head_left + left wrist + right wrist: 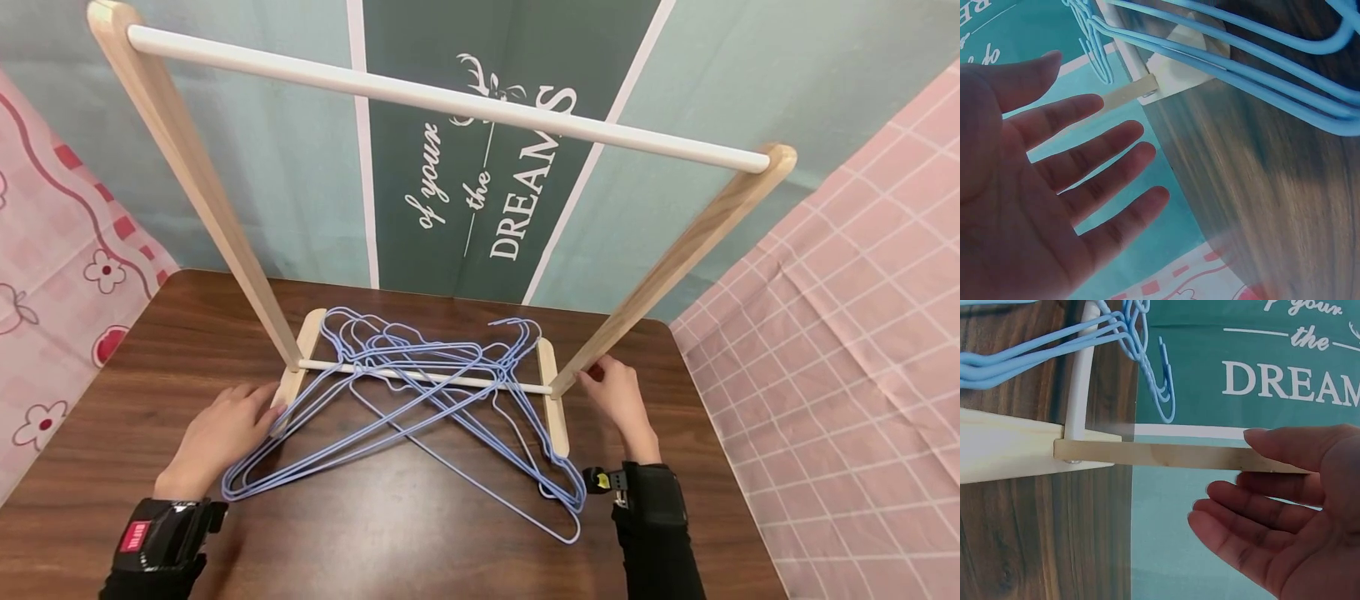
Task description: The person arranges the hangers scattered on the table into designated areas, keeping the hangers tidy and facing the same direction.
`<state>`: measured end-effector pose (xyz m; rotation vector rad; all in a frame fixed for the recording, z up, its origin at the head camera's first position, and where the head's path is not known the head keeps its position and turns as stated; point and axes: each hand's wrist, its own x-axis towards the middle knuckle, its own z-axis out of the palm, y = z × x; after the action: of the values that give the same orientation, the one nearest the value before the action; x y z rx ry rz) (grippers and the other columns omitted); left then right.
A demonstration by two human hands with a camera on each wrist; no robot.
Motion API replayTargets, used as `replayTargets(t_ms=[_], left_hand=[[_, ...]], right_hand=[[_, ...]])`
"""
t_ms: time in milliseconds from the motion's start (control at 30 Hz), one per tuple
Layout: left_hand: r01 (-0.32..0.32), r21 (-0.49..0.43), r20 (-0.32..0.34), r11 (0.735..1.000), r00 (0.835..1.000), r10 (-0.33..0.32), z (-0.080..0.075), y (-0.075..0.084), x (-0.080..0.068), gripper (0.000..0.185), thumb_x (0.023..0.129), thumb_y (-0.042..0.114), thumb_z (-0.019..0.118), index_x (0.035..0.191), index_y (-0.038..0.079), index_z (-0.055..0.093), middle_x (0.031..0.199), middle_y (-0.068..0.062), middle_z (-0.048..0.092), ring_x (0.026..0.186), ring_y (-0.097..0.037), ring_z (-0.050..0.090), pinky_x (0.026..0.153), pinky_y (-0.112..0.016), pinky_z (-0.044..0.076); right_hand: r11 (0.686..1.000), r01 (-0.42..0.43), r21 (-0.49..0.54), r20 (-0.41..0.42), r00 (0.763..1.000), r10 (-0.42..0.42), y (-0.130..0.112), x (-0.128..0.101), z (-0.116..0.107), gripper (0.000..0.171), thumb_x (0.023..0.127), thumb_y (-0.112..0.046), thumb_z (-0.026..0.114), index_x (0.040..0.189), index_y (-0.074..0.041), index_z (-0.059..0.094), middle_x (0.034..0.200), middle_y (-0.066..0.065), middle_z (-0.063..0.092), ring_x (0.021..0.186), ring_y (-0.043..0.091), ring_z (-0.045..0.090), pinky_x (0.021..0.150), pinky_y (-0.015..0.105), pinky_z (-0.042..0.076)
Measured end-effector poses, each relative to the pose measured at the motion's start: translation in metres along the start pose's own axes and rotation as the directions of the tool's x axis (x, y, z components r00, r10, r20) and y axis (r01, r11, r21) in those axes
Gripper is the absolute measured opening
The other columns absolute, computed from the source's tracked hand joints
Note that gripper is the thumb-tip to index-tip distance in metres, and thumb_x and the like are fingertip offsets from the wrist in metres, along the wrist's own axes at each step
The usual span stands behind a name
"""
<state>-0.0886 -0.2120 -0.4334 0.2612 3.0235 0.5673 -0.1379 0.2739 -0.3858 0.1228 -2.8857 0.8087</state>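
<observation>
Fingers straight, released: left hand (217, 433) beside rack's left foot (300, 354), right hand (619, 400) touching right upright (675, 258). Blue wire hangers (420, 383) heaped, count unclear; one wooden rack (450, 100).

You have a dark wood-grain table (420, 533) under everything, its far edge meeting a teal backdrop (285, 175). At the middle of that backdrop you see a dark green banner (480, 192) edged with white stripes; it carries a small deer emblem and tilted white lettering that reads "of your", "the" and "DREAMS". On your left hangs a pink flower-print cloth (52, 250). On your right lies a pink checked cloth (847, 350), slightly creased.
</observation>
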Motion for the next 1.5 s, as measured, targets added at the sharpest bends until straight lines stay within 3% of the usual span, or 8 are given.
replayTargets(t_ms=[200, 533, 1000, 1300, 1500], left_hand=[[-0.019, -0.011, -0.001, 1.0, 1.0, 0.019, -0.003, 0.004, 0.006, 0.039, 0.089, 0.02, 0.057, 0.114, -0.01, 0.055, 0.106, -0.029, 0.055, 0.1, -0.046, 0.05, 0.079, -0.057, 0.039], [-0.063, -0.035, 0.023, 0.997, 0.998, 0.064, -0.006, 0.011, 0.02, 0.024, 0.084, 0.014, 0.062, 0.098, -0.006, 0.062, 0.076, -0.012, 0.061, 0.07, -0.03, 0.059, 0.059, -0.047, 0.044], [-0.084, -0.058, 0.107, 0.995, 0.99, 0.089, -0.009, 0.02, 0.045, 0.008, 0.083, 0.01, 0.063, 0.084, 0.003, 0.064, 0.068, -0.002, 0.056, 0.061, -0.019, 0.054, 0.054, -0.038, 0.042], [-0.11, -0.123, 0.209, 0.986, 0.969, 0.134, -0.009, 0.02, 0.066, 0.008, 0.084, 0.009, 0.061, 0.078, 0.004, 0.063, 0.068, -0.003, 0.053, 0.059, -0.016, 0.048, 0.053, -0.033, 0.04], [-0.137, -0.127, 0.18, 0.982, 0.971, 0.158, -0.004, 0.015, 0.075, 0.006, 0.082, 0.006, 0.06, 0.076, 0.004, 0.06, 0.066, -0.003, 0.052, 0.058, -0.017, 0.048, 0.053, -0.033, 0.039]], right_hand=[[0.997, -0.07, 0.015, 0.027, 0.997, 0.07, -0.002, 0.004, 0.001, 0.018, 0.085, -0.007, 0.061, 0.093, 0.009, 0.058, 0.071, 0.017, 0.058, 0.055, 0.021, 0.049, 0.051, 0.031, 0.037], [0.99, -0.14, 0.028, 0.05, 0.989, 0.139, -0.008, 0.009, -0.001, 0.02, 0.086, -0.007, 0.059, 0.095, 0.012, 0.058, 0.073, 0.02, 0.059, 0.055, 0.021, 0.051, 0.049, 0.03, 0.038], [0.98, -0.198, 0.011, 0.055, 0.979, 0.197, -0.011, 0.012, 0.001, 0.021, 0.085, -0.007, 0.059, 0.093, 0.013, 0.059, 0.076, 0.023, 0.059, 0.057, 0.024, 0.054, 0.049, 0.03, 0.04], [0.968, -0.249, 0.031, 0.06, 0.967, 0.247, -0.013, 0.014, -0.001, 0.021, 0.085, -0.006, 0.06, 0.092, 0.013, 0.06, 0.073, 0.021, 0.06, 0.054, 0.021, 0.056, 0.047, 0.031, 0.043], [0.959, -0.277, 0.059, 0.075, 0.959, 0.273, -0.016, 0.014, -0.001, 0.022, 0.085, -0.005, 0.059, 0.096, 0.015, 0.058, 0.075, 0.024, 0.061, 0.058, 0.029, 0.061, 0.049, 0.033, 0.046]])
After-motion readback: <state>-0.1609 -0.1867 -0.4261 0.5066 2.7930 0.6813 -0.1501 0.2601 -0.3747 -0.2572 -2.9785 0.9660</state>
